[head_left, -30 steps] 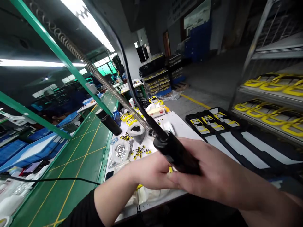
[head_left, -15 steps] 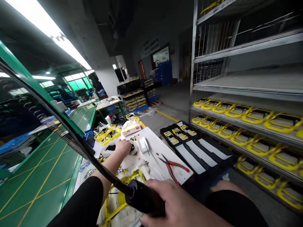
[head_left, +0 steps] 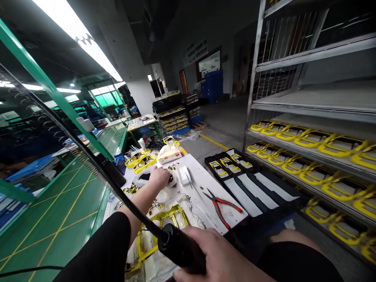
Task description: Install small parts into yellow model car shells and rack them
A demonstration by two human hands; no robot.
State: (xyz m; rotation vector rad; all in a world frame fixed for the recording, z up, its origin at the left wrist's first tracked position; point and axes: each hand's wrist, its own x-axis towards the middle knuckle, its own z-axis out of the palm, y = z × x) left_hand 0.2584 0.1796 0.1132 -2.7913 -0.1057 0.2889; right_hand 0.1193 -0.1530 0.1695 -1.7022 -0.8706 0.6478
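Observation:
My right hand [head_left: 217, 250] is wrapped round a black cylindrical electric screwdriver [head_left: 176, 246], whose cable runs up to the left; its tip is hidden below. Beneath it lies a yellow car-shaped frame [head_left: 145, 254] on a white holder. Further forward, my left hand [head_left: 160, 178] reaches, fingers curled, into a clear plastic tray or bag [head_left: 141, 182] of small black parts. What its fingertips pinch, if anything, is hidden. Red-handled pliers [head_left: 219, 203] rest on the white table [head_left: 196, 168], right of the frame.
A black tray [head_left: 252, 192] with yellow car bodies sits to the right, beside a metal rack [head_left: 252, 105] holding more yellow frames. On the left runs a green conveyor [head_left: 58, 207]. Near the table's far end stand a tissue box [head_left: 169, 155] and yellow frames [head_left: 143, 162].
The view has turned slightly left, so the scene sits further right. My left hand stays at the small black parts; my right hand still grips the screwdriver.

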